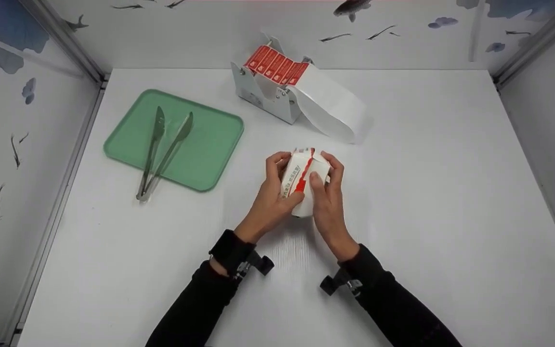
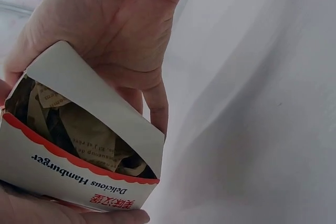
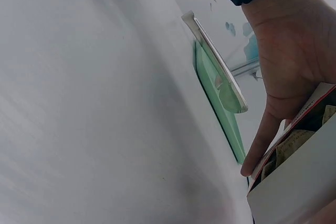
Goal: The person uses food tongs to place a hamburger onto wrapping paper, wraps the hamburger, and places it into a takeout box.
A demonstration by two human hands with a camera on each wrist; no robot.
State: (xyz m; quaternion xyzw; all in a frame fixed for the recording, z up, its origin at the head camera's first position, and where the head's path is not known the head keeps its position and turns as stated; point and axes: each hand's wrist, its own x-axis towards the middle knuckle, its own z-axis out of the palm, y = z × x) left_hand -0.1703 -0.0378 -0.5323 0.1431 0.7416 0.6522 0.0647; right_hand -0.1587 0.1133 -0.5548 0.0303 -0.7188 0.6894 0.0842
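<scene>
Both hands hold a white and red hamburger box [image 1: 320,167] over the front middle of the table. The left hand [image 1: 269,208] grips its left side, thumb on the near face. From the right, the right hand [image 1: 329,212] grips it with its thumb lying on the top face. In the left wrist view, the box [image 2: 113,95] has a gaping side printed "Delicious Hamburger" along a red scalloped edge. Brown printed paper [image 2: 86,129] lies crumpled inside. The right wrist view shows the right hand [image 3: 299,51] along the box's edge, with some fingers hidden.
A green tray [image 1: 212,140] lies at the back left, with metal tongs [image 1: 153,143] across it, their joined end overhanging its front edge. Behind the hands stands a metal holder [image 1: 266,99] with red labels [image 1: 277,65] and a white paper strip [image 1: 330,101] trailing right. Panels enclose the table.
</scene>
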